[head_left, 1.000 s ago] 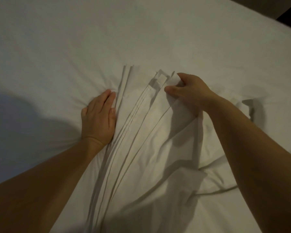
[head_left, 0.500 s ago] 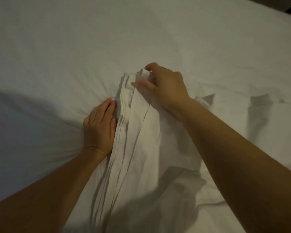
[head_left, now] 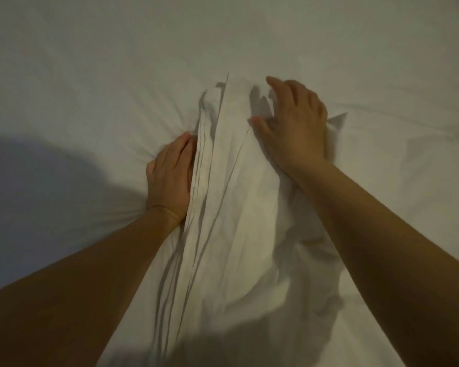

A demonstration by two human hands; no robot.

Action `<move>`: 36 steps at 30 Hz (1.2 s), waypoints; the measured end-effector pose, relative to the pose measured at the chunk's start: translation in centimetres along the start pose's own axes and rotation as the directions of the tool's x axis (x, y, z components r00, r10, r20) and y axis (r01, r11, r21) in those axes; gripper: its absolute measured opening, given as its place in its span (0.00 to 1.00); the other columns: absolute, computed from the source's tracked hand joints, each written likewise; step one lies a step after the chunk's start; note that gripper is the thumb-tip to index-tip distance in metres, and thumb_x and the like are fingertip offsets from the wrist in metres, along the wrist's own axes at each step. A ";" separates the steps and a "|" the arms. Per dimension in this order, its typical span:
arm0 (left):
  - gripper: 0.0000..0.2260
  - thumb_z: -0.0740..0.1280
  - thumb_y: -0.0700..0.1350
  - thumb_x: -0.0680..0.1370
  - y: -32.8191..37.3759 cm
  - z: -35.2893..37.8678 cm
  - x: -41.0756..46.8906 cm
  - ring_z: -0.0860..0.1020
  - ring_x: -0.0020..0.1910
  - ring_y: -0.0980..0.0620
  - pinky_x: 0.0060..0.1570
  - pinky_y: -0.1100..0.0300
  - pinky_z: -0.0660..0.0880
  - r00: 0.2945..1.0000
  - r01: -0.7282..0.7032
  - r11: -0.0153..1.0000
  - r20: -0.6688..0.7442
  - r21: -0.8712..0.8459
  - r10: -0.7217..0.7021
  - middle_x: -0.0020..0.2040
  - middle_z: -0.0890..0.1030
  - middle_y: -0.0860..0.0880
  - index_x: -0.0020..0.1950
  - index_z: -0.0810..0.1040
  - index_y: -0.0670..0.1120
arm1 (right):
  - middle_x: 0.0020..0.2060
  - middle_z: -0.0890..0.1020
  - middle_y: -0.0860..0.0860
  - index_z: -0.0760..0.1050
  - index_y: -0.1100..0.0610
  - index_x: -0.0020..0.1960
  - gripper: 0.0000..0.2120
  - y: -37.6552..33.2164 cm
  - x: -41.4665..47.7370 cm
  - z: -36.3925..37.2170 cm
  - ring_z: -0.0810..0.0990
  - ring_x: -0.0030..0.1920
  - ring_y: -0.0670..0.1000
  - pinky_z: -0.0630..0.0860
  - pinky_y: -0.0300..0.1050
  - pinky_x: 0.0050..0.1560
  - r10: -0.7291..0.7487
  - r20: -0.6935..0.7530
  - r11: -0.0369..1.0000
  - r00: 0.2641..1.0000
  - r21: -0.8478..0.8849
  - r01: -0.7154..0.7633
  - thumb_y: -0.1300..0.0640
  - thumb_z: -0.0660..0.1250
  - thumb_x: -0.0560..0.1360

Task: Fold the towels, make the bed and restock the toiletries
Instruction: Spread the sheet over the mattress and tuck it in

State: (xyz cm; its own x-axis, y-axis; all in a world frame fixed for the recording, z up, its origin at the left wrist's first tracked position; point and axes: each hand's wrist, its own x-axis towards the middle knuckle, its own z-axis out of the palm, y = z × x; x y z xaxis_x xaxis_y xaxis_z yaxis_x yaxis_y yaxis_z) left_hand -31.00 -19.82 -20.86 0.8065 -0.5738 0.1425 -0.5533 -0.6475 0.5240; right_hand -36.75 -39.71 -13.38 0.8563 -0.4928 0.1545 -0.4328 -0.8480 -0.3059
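A white sheet [head_left: 231, 207] lies gathered in long pleats down the middle of the bed [head_left: 90, 62], its stacked edges running from the top centre towards me. My left hand [head_left: 170, 178] presses flat against the left side of the pleated stack, fingers together, dimpling the mattress. My right hand [head_left: 292, 123] rests on top of the upper right part of the folds with fingers spread, holding nothing. A loose corner of the sheet sticks out just right of that hand.
The white bed surface fills nearly the whole view, smooth at the top and left. A dark shadow falls on the left side [head_left: 37, 181] and along the bottom centre. Creases run across the right side.
My right hand has let go of the pinched fold edge and now lies open on the sheet. The pleats are gathered tighter against my left hand, which has stayed put.
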 end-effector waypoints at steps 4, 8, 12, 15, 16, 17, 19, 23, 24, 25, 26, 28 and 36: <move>0.25 0.55 0.51 0.76 -0.1 0.0 0.1 0.73 0.63 0.40 0.57 0.46 0.69 1.000 -0.006 1.000 0.014 -0.001 0.006 0.68 0.73 0.41 0.69 0.71 0.41 | 0.64 0.73 0.51 0.76 0.46 0.61 0.13 0.7 -1.3 -0.2 0.69 0.62 0.58 0.65 0.50 0.55 -0.126 0.132 0.992 0.983 0.000 0.127 0.48 0.60 0.79; 0.24 0.53 0.52 0.77 -0.2 -0.2 0.1 0.73 0.64 0.42 0.58 0.48 0.67 1.000 0.000 1.000 0.026 -0.018 0.001 0.68 0.73 0.43 0.70 0.70 0.43 | 0.69 0.67 0.50 0.75 0.45 0.63 0.14 0.1 -0.2 -1.4 0.63 0.68 0.57 0.62 0.52 0.60 -0.210 0.247 0.949 0.946 -0.180 0.258 0.49 0.60 0.78; 0.22 0.51 0.52 0.80 0.9 -2.5 -0.2 0.75 0.59 0.48 0.59 0.54 0.70 0.990 0.089 0.961 -0.081 -0.262 -0.114 0.62 0.78 0.46 0.66 0.74 0.45 | 0.63 0.74 0.52 0.67 0.50 0.68 0.25 -0.5 2.2 -3.5 0.69 0.64 0.57 0.63 0.52 0.61 -0.039 0.428 0.968 0.903 -0.207 0.140 0.44 0.65 0.74; 0.13 0.55 0.48 0.82 2.9 -5.3 -1.0 0.73 0.52 0.62 0.55 0.65 0.70 0.972 0.151 0.881 -0.097 -0.449 -0.216 0.56 0.76 0.51 0.57 0.78 0.50 | 0.50 0.79 0.52 0.71 0.53 0.61 0.18 -0.3 2.8 -4.2 0.74 0.57 0.57 0.65 0.50 0.59 0.021 0.379 0.991 0.925 -0.129 0.031 0.47 0.64 0.75; 0.12 0.56 0.48 0.82 3.8 -6.1 -1.3 0.73 0.52 0.59 0.54 0.62 0.70 0.981 0.147 0.904 -0.060 -0.402 -0.186 0.56 0.75 0.50 0.55 0.79 0.51 | 0.47 0.78 0.51 0.73 0.54 0.58 0.14 -0.3 2.9 -4.3 0.75 0.55 0.56 0.66 0.49 0.57 0.030 0.349 0.997 0.937 -0.074 -0.005 0.49 0.64 0.75; 0.13 0.56 0.48 0.82 4.9 -6.6 -1.5 0.74 0.53 0.54 0.53 0.58 0.71 0.989 0.144 0.934 0.009 -0.325 -0.150 0.56 0.75 0.49 0.54 0.80 0.50 | 0.46 0.76 0.50 0.74 0.55 0.56 0.12 -0.6 2.9 -4.6 0.75 0.53 0.55 0.67 0.48 0.55 0.040 0.327 0.999 0.944 -0.014 -0.037 0.50 0.65 0.75; 0.16 0.56 0.53 0.82 7.2 -6.6 -1.5 0.74 0.52 0.46 0.53 0.52 0.70 0.975 0.152 0.974 0.185 -0.167 -0.121 0.53 0.76 0.44 0.49 0.79 0.47 | 0.45 0.74 0.49 0.74 0.56 0.55 0.12 -1.6 3.3 -4.9 0.72 0.49 0.51 0.65 0.43 0.48 0.015 0.269 0.995 0.963 0.088 -0.040 0.51 0.66 0.75; 0.20 0.61 0.58 0.78 8.2 -5.2 -1.0 0.75 0.57 0.41 0.55 0.55 0.71 0.902 0.358 0.922 0.306 -0.144 -0.303 0.57 0.78 0.43 0.58 0.76 0.43 | 0.44 0.74 0.48 0.70 0.55 0.56 0.13 -4.9 3.9 -3.7 0.74 0.48 0.53 0.65 0.46 0.50 -0.097 0.190 0.992 0.977 0.096 0.080 0.49 0.64 0.76; 0.18 0.64 0.55 0.78 7.8 -5.0 -1.0 0.76 0.57 0.41 0.52 0.58 0.70 0.880 0.441 0.870 0.296 -0.218 -0.372 0.57 0.79 0.44 0.59 0.76 0.43 | 0.45 0.76 0.48 0.69 0.55 0.58 0.16 -5.2 4.0 -3.1 0.75 0.50 0.54 0.66 0.48 0.54 -0.065 0.207 0.996 0.976 0.079 0.049 0.47 0.64 0.76; 0.14 0.66 0.52 0.78 7.4 -5.0 -0.9 0.77 0.55 0.41 0.47 0.59 0.68 0.862 0.495 0.821 0.282 -0.284 -0.422 0.52 0.80 0.44 0.55 0.77 0.43 | 0.48 0.77 0.49 0.67 0.55 0.60 0.20 -5.0 4.2 -2.6 0.76 0.53 0.55 0.66 0.50 0.57 -0.006 0.236 0.997 0.972 0.074 -0.012 0.44 0.64 0.75; 0.10 0.67 0.51 0.77 7.1 -5.1 -0.9 0.77 0.52 0.41 0.42 0.60 0.66 0.857 0.509 0.801 0.277 -0.316 -0.435 0.46 0.79 0.45 0.49 0.77 0.44 | 0.53 0.79 0.51 0.66 0.54 0.62 0.23 -4.4 4.3 -2.3 0.76 0.56 0.56 0.66 0.51 0.60 0.065 0.279 0.994 0.958 0.071 -0.088 0.41 0.65 0.74; 0.09 0.67 0.51 0.77 6.9 -5.5 -0.7 0.78 0.50 0.43 0.40 0.61 0.65 0.851 0.512 0.794 0.318 -0.327 -0.418 0.43 0.78 0.48 0.47 0.78 0.45 | 0.59 0.78 0.52 0.69 0.52 0.62 0.24 -2.4 4.2 -2.2 0.74 0.61 0.56 0.66 0.52 0.64 0.175 0.371 0.983 0.912 -0.020 -0.180 0.38 0.63 0.74; 0.18 0.68 0.52 0.76 8.0 -5.5 6.8 0.78 0.57 0.43 0.56 0.55 0.74 0.887 0.454 0.813 0.273 -0.365 -0.372 0.58 0.80 0.43 0.61 0.78 0.42 | 0.45 0.80 0.48 0.76 0.50 0.50 0.09 -1.2 4.8 -2.5 0.78 0.54 0.54 0.69 0.49 0.55 0.009 0.125 0.978 0.992 0.204 -0.035 0.46 0.63 0.77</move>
State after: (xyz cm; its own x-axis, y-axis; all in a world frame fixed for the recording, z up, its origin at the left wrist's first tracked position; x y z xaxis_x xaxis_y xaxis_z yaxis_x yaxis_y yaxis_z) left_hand -28.76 -26.18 -11.08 0.8644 -0.4049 -0.2981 -0.0077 -0.6035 0.7973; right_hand -32.84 -41.55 -9.89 0.8806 -0.4727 0.0334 -0.3960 -0.7728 -0.4960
